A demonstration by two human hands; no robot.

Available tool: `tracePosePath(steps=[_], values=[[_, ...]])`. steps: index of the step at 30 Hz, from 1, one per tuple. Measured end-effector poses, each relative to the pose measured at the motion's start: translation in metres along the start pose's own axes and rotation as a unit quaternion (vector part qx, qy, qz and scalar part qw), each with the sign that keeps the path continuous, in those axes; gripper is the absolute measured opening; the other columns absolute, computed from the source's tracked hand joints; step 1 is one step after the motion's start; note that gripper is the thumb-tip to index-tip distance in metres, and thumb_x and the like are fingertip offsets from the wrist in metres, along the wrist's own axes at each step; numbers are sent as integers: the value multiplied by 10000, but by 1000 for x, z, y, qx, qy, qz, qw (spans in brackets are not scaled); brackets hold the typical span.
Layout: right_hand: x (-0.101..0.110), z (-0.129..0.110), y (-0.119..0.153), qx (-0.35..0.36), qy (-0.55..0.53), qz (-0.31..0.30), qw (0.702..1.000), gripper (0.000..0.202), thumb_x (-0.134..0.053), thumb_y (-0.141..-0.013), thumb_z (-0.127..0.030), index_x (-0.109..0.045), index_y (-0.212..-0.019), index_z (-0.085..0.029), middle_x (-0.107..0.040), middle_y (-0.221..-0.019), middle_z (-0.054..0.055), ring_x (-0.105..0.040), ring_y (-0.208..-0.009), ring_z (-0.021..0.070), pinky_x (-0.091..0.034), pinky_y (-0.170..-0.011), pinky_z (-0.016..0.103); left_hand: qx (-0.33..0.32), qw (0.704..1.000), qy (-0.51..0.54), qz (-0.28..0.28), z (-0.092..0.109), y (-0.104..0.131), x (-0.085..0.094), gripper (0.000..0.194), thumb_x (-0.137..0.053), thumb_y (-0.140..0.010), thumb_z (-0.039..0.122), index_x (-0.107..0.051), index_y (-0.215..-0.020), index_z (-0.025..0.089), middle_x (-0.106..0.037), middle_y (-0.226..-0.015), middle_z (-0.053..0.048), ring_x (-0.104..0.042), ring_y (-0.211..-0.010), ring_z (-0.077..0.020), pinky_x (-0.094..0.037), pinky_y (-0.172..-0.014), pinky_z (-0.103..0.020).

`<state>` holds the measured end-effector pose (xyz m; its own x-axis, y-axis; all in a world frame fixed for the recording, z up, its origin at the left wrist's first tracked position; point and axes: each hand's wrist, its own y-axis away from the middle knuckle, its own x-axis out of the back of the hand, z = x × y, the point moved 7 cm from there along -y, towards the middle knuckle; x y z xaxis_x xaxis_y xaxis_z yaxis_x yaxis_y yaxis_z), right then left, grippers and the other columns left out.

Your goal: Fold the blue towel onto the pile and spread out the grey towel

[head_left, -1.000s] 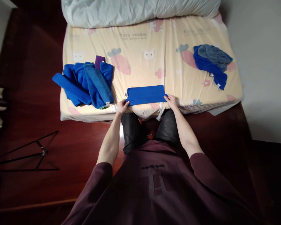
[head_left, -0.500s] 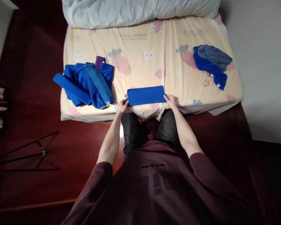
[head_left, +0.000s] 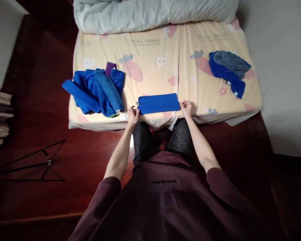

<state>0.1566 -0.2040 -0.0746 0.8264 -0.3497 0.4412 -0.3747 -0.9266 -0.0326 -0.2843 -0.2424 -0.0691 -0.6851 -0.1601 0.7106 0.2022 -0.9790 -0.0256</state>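
A blue towel (head_left: 158,103), folded into a flat rectangle, lies near the front edge of the bed with a small white label at its left end. My left hand (head_left: 133,114) is at its lower left corner, fingers apart, fingertips at or beside the cloth. At the right end, my right hand (head_left: 187,108) is open too, its fingers spread just beside the towel's edge. Left of my left hand lies a loose pile of blue towels (head_left: 86,88) with a purple cloth (head_left: 110,68) showing behind. Farther right rests a crumpled heap of blue and grey towels (head_left: 229,67).
A rolled pale quilt (head_left: 153,15) lies along the far side of the bed, on a yellow patterned sheet (head_left: 150,80). A wall (head_left: 278,77) stands at the right. Black tripod legs (head_left: 46,160) are on the dark red floor at the left, near a striped curtain (head_left: 0,117).
Both hands have let go of the folded towel's lower corners, and their fingers have spread. The towel stays flat on the bed. The whole view has shifted slightly.
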Motion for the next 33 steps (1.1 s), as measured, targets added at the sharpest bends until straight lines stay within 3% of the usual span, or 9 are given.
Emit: tracePosePath(steps=[3, 5, 9, 13, 19, 27, 33], values=[[18, -22, 20, 110, 33, -27, 993, 364, -645, -997, -437, -759, -1205, -160, -752, -1288, 187, -735, -1143, 288, -609, -1034, 437, -106, 994, -27, 9, 14, 19, 18, 547, -561, -1022, 439, -585, -1487, 151, -594, -1492, -232, -582, -1387, -335, -433, -1232, -483], [19, -38, 36, 186, 71, -85, 976, 345, -611, -1034, -376, -771, -1274, -187, -732, -1392, 160, -683, -1312, 297, -539, -1180, 468, -168, 984, -50, -34, 27, 28, 17, 538, -515, -1053, 424, -579, -1528, 178, -542, -1602, -208, -487, -1517, -339, -353, -1302, -509], [-8, -61, 54, 264, 143, -209, 931, 408, -637, -1032, -305, -736, -1419, -219, -632, -1588, 97, -541, -1530, 294, -386, -1329, 530, -233, 961, -59, -136, 55, 29, -10, 592, -529, -1039, 402, -546, -1600, 217, -437, -1735, -146, -333, -1652, -343, -240, -1370, -552], [-39, -62, 49, 263, 212, -270, 902, 577, -715, -957, -210, -653, -1531, -186, -556, -1653, 111, -478, -1589, 314, -338, -1347, 578, -210, 961, -85, -157, 61, 16, -38, 690, -548, -1008, 411, -499, -1653, 169, -401, -1757, -147, -296, -1673, -358, -157, -1395, -559], [-46, -53, 24, 223, 240, -247, 912, 647, -574, -889, 21, -682, -1496, -176, -616, -1601, 89, -540, -1544, 278, -397, -1332, 525, -171, 965, -132, -150, 49, -2, -42, 783, -584, -901, 226, -475, -1673, 166, -411, -1748, -153, -332, -1650, -392, -184, -1361, -623], [-39, -51, 6, 185, 229, -203, 934, 558, -612, -893, -59, -757, -1408, -219, -748, -1423, 92, -701, -1312, 343, -526, -1218, 552, -152, 971, -86, -165, 32, -29, -28, 739, -571, -812, 96, -634, -1543, 188, -577, -1634, -132, -517, -1528, -383, -384, -1288, -569], [-37, -43, 9, 174, 152, -197, 953, 559, -562, -874, -45, -755, -1375, -199, -752, -1408, 84, -689, -1341, 279, -499, -1259, 465, -118, 983, 8, -143, 20, -28, -12, 649, -580, -763, 120, -745, -1389, 161, -739, -1418, -126, -670, -1342, -349, -485, -1225, -470]])
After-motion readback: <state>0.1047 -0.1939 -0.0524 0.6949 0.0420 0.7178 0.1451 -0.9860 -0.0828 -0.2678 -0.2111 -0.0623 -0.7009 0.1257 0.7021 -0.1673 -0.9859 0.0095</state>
